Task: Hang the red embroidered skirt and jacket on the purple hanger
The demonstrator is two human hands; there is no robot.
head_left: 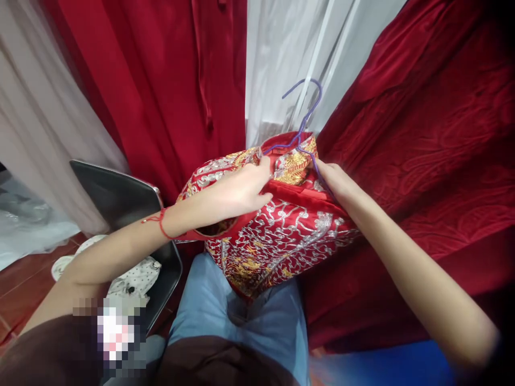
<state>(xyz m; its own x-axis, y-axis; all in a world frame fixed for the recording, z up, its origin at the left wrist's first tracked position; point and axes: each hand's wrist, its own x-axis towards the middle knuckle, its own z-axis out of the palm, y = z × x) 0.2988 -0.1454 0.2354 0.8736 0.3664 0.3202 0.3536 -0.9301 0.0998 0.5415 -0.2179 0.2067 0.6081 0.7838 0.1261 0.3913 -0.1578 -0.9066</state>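
A red jacket, embroidered in silver and gold, hangs in front of my legs with its neckline open toward me. A purple wire hanger sits inside the collar, its hook rising above it. My left hand, a red cord at its wrist, is closed on the jacket's front edge beside the hanger's left arm; some of its fingers are hidden by the cloth. On the other side, my right hand grips the hanger's right arm by the jacket's shoulder, with its fingertips mostly out of sight.
A black chair stands at my left, with white dotted cloth on its seat. Red garments and dark red patterned cloth hang close on both sides. White fabric hangs straight ahead. Something blue covers the floor at lower right.
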